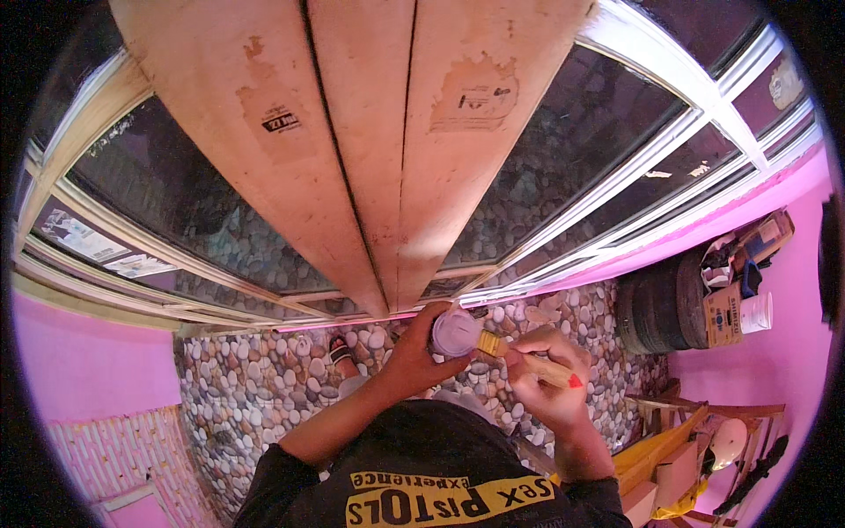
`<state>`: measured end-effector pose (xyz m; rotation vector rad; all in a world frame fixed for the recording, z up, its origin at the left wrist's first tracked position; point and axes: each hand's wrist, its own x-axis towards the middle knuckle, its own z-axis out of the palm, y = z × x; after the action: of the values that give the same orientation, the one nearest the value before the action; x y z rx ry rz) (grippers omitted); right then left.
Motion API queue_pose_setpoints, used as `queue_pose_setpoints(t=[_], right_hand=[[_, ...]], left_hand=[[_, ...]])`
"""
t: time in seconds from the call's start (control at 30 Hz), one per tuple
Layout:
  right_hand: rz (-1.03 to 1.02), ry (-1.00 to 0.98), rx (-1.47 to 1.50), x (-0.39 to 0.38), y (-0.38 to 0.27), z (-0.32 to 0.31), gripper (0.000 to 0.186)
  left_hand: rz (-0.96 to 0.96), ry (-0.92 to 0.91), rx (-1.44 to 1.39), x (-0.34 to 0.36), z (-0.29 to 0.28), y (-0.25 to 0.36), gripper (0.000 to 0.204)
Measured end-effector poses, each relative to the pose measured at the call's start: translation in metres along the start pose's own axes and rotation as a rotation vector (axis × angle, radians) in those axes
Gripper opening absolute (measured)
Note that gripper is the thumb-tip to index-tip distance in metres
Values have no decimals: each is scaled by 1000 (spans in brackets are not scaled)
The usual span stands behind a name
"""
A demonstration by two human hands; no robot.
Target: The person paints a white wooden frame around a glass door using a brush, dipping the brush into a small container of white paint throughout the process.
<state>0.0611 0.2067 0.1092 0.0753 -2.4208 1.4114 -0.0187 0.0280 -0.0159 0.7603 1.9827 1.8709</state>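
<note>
Two bare hands at work before a wooden panel. The left hand (421, 350) is curled partway closed around a small round cup (452, 334), thumb and fingers on opposite sides of its wall; the cup, which contains a pale lilac-white substance, sits within this grip. The right hand (553, 365), just to the right of the cup, is closed firmly on the wooden handle of a flat paintbrush (492, 344), whose yellowish head points left toward the left hand and reaches the cup's rim; whether the bristles touch the contents cannot be told. The red-marked handle end projects beyond the right hand's fingers. Ahead of both hands rises the wooden panel (361, 132), divided by two dark seams and bearing torn label remnants. Glazed window frames (616, 220) flank it. Beneath the hands lies a pebble-patterned floor (264, 378); a strapped sandal (339, 352) is left of the left hand. Well to the right of the right hand, beside a pink wall (748, 374), stand dark tyres (642, 308) and a cardboard box (723, 319).
</note>
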Motion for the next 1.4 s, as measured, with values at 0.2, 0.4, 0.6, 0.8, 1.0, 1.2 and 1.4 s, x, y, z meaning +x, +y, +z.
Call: queue_pose_setpoints(t=[0.2,0.4,0.6,0.8,1.0,1.2,1.4], right_hand=[[241,136,220,-9,19,-3,16],[456,282,530,-7,32,-9,14],[584,334,724,-9,46,-8,16],[619,435,1035,-24,64,-4,13],[273,661,333,-29,88,5,21],[-159,530,-378,-34,135,9,20],[-19,655,-190,-24,118,10,16]], left_hand=[[11,16,6,7,1,3,80],[20,10,18,12,3,6,81],[33,17,43,15,6,4,81],[39,61,25,12,10,-8,76],[22,103,42,-2,8,-18,75],[-47,76,28,-12,3,-12,74],[-88,51,33,-21,-1,4,73]])
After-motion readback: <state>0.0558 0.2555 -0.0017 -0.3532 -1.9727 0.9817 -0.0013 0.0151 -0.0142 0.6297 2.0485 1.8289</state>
